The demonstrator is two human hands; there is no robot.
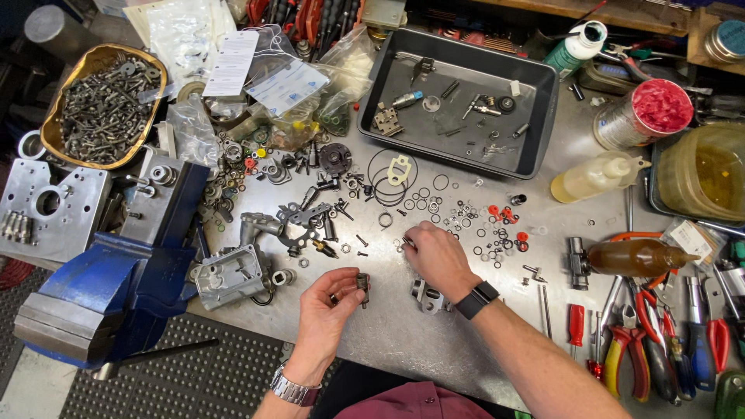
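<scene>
On the steel workbench (434, 341), near its front edge, the left hand (330, 299) pinches a small dark cylindrical fitting (362, 285) upright between thumb and fingers. The right hand (434, 252) — curled, fingertips down — picks at small rings (403, 243) just beside the blue vise (116, 287).

1 head-worn camera looks steeply down, from close above, at the cluttered metal workbench (434, 326).

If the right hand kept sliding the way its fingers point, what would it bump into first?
The right hand points left across the table, fingertips on a tiny ring. Going straight on, it would probably meet the loose screws and nuts first, then the brass-tipped fitting. Depth is hard to judge.
</scene>
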